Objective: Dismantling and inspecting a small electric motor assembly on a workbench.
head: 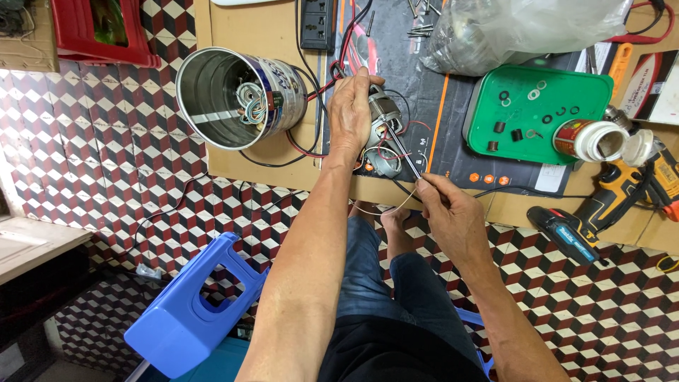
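A person sits looking down at a cardboard-covered work board (269, 159) laid on a checkered tile floor. Their left hand (350, 113) is clamped down over a small grey metal electric motor with red and black wires (385, 131), which sits at the near edge of the board, just right of an open silver tin can lying on its side (237, 95). Their right hand (449, 212) has thumb and fingertips pinched together on a thin pale wire (396, 206) that loops toward the motor; a slim metal shaft (404, 152) slants from the motor toward that pinch.

To the right lie a green plastic tray holding small black and white rings (537, 113), an opened white-mouthed jar (590, 140) and two cordless drills (608, 205).

The thin wire could likely snap or pull free if tugged hard, and the motor, so near the edge, could slide off if the left hand loosens.
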